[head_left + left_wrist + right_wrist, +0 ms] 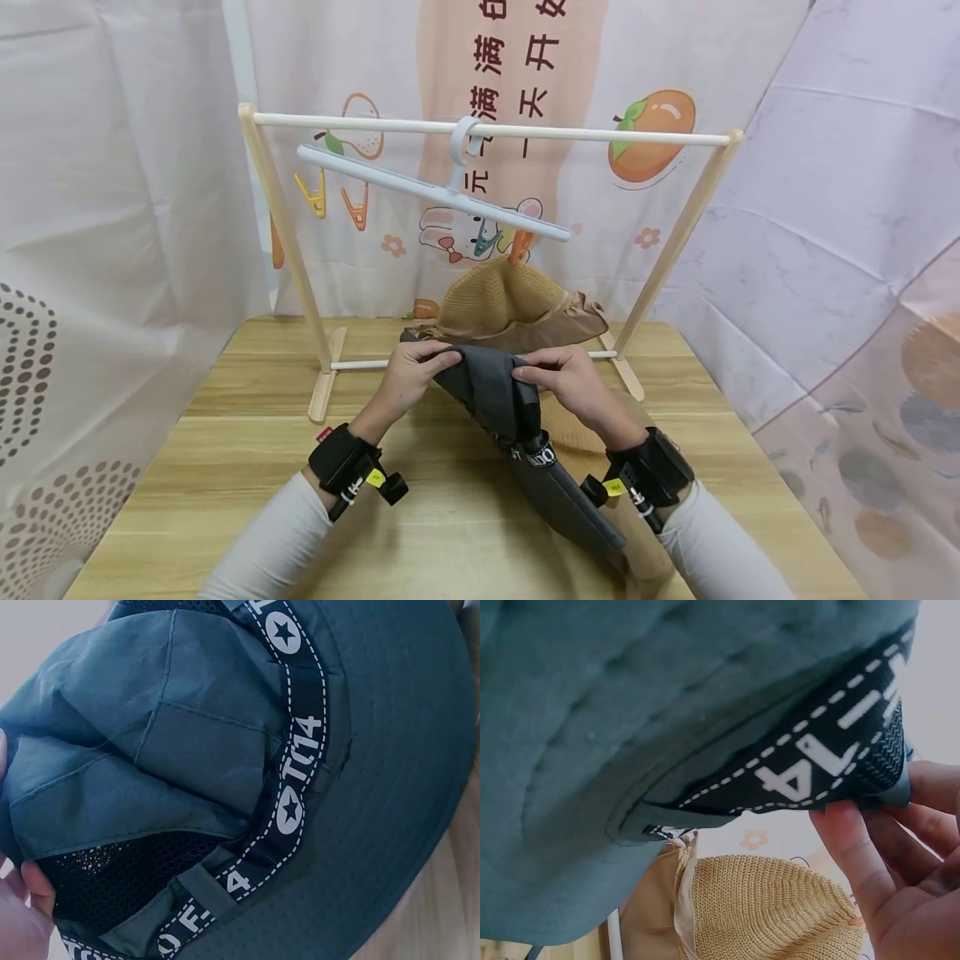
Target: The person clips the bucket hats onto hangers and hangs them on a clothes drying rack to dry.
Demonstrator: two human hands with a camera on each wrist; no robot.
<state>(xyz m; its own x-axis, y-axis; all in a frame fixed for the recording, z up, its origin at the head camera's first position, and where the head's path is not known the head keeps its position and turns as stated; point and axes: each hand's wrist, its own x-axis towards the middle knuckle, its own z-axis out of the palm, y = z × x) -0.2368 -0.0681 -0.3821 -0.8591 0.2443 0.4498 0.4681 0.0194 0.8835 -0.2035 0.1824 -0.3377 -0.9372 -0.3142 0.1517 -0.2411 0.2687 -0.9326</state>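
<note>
Both hands hold a dark grey bucket hat [491, 387] in front of the drying rack, its stiff brim hanging down toward the right. My left hand [408, 371] pinches the cloth of the crown at its upper left. At the upper right, my right hand [570, 387] grips the fabric between thumb and fingers. The left wrist view shows the hat's folded crown, mesh panels and a black band [304, 750] with white letters and stars. Behind it, a tan knitted hat [498, 296] hangs from an orange clip [521, 247].
A pale blue hanger [431, 192] hangs tilted from the rack's white bar [600, 133]. Yellow [317, 200], salmon [357, 212] and teal [487, 242] clips dangle from it. More tan knit [577, 437] shows behind the grey hat. The rack's wooden feet [322, 396] stand on the table [247, 467].
</note>
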